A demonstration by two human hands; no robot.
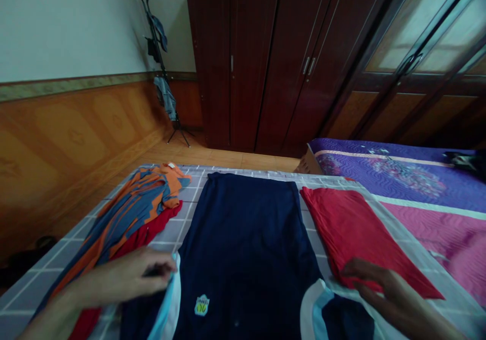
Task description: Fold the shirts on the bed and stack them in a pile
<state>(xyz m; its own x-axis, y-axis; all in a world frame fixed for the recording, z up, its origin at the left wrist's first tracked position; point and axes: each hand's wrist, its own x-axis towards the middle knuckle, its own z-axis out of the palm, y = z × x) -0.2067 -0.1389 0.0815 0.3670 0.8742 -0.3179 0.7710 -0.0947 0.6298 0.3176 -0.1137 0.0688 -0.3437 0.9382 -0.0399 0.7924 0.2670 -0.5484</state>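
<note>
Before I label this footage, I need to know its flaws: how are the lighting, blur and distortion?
Head view: dim overall, the navy jersey too dark to show much fold detail; head view: the right hand looks darker than the left hand, both slightly soft; head view: apparent wide-angle stretch, with the wardrobe door edges slanting.

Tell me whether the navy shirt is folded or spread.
Spread: the navy shirt lies flat on the checked cloth, its body wide and sleeves out to both sides. Its nearest part is out of frame.
</note>
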